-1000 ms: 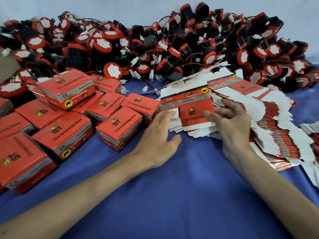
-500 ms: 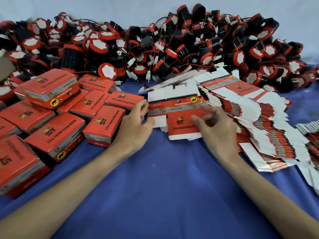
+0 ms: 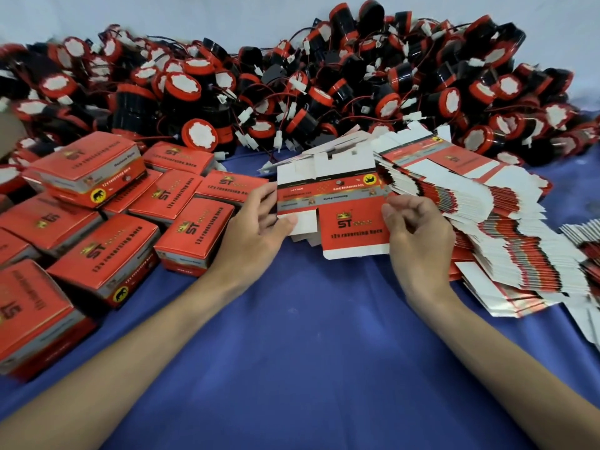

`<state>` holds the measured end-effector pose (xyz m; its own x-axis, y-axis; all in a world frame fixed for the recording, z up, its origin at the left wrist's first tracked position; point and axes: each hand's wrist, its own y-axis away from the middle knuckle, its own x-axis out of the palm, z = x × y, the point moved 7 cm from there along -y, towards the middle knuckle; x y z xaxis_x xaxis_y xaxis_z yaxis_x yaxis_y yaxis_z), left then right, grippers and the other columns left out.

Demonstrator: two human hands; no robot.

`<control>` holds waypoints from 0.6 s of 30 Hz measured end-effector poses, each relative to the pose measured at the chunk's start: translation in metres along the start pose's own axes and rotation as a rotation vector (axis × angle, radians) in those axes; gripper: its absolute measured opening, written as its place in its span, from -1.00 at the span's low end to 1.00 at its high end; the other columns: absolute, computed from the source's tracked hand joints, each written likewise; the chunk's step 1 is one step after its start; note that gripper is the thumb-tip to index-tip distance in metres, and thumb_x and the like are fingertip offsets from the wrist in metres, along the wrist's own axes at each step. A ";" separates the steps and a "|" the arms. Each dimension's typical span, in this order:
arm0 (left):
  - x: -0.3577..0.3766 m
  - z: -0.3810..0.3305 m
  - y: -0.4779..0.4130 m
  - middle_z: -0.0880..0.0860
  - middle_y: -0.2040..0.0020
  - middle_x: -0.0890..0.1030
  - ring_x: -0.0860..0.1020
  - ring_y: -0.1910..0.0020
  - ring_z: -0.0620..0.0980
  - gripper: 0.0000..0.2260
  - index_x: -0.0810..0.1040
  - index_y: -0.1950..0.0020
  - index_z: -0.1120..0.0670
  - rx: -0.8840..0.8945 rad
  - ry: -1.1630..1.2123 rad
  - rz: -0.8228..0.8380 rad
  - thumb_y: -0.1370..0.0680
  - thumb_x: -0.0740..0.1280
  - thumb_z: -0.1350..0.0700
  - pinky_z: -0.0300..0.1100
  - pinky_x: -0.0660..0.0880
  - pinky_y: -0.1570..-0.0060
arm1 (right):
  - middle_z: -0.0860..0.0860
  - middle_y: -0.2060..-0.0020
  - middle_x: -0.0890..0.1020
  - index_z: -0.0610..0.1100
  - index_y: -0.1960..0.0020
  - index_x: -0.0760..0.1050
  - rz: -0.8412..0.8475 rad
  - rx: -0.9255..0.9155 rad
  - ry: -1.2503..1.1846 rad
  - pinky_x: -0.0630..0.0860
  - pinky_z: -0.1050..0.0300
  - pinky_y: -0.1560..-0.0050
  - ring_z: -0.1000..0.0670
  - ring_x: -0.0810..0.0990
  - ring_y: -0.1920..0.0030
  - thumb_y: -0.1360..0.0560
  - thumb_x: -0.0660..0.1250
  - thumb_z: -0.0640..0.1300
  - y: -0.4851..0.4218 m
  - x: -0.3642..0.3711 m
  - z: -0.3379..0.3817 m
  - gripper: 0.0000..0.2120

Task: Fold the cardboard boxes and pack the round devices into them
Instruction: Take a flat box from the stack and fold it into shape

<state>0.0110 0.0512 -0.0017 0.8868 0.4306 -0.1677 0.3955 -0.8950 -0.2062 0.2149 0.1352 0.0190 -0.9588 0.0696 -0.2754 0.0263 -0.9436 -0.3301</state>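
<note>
forearms: both bare, coming in from the bottom corners toward the flat box
blue cloth [image 3: 308, 336]: covers the table, bare patch nearer than the flat box, between the arms
left hand [image 3: 256, 235]: at left edge of the flat box, thumb on top of its white side flap, fingers curled at the edge above; pinching it
right hand [image 3: 418, 235]: at right edge of the flat box, fingers curled in, thumb against the red panel edge; gripping it
flat box [image 3: 350, 222]: unfolded red and white carton, printed side up, held between both hands; red "ST" panel toward the viewer, white tabs on the far side; lies over other loose flats, can't tell if lifted clear of them
folded boxes [image 3: 107, 254]: left of the flat box, many closed red ones, crowded together, one stacked on others at the back; nearest one touches the left hand's side
stack of flat boxes [image 3: 503, 241]: right of the flat box, fanned out in a long overlapping run, passes under the right hand
round devices [image 3: 324, 92]: behind the flat box, big heap across the whole width, black bodies, red rims, white faces, red wires with white plugs
white wall [image 3: 162, 14]: behind the heap, farthest from the flat box
</note>
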 end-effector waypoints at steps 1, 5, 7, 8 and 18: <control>-0.001 -0.002 0.001 -0.34 -0.08 0.48 0.56 0.05 -0.43 -0.61 0.33 -0.24 -0.16 0.014 0.002 -0.022 -0.56 0.35 0.22 -0.53 0.43 0.11 | 0.23 0.26 0.63 0.00 -0.08 0.51 0.006 -0.022 0.030 0.53 0.14 -0.11 0.23 0.60 0.16 -0.58 0.30 -0.18 0.000 0.000 0.001 -0.88; -0.001 -0.009 0.006 -0.25 -0.05 0.60 0.58 0.01 -0.31 -0.43 0.26 -0.38 -0.10 0.077 -0.010 -0.026 -0.47 0.45 0.14 -0.43 0.49 0.06 | 0.17 -0.08 0.53 -0.18 -0.36 0.46 0.070 -0.150 0.106 0.40 0.56 0.07 0.35 0.53 0.11 -0.61 0.24 -0.13 0.008 0.005 0.011 -0.66; 0.004 -0.009 0.009 -0.35 -0.05 0.59 0.55 -0.11 -0.34 -0.33 0.26 -0.41 -0.13 0.083 -0.006 0.032 -0.37 0.47 0.01 -0.46 0.46 -0.01 | 0.06 -0.28 0.49 -0.18 -0.36 0.45 0.106 -0.235 0.102 0.47 0.50 0.14 0.30 0.60 0.10 -0.61 0.25 -0.09 0.017 0.009 0.020 -0.65; 0.005 -0.009 0.010 -0.35 -0.08 0.57 0.53 -0.14 -0.34 -0.26 0.24 -0.47 -0.08 0.091 -0.010 0.042 -0.35 0.46 -0.02 -0.46 0.45 -0.04 | -0.02 -0.36 0.44 -0.19 -0.37 0.44 0.120 -0.283 0.107 0.53 0.38 0.08 0.20 0.63 -0.01 -0.61 0.24 -0.07 0.022 0.012 0.024 -0.62; -0.013 -0.039 0.022 -0.25 -0.13 0.54 0.58 -0.01 -0.20 -0.60 0.25 -0.37 0.07 0.461 0.039 -0.210 -0.56 0.25 0.15 -0.33 0.50 0.02 | -0.20 -0.07 0.66 -0.30 -0.12 0.60 0.092 -0.874 0.272 0.64 -0.01 0.13 -0.13 0.69 0.02 -0.57 0.23 -0.02 0.057 0.019 0.059 -0.63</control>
<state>0.0174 0.0214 0.0337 0.8114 0.5829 -0.0429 0.4270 -0.6413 -0.6375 0.1817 0.0635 0.0486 -0.8460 0.1845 -0.5002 0.4093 -0.3763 -0.8312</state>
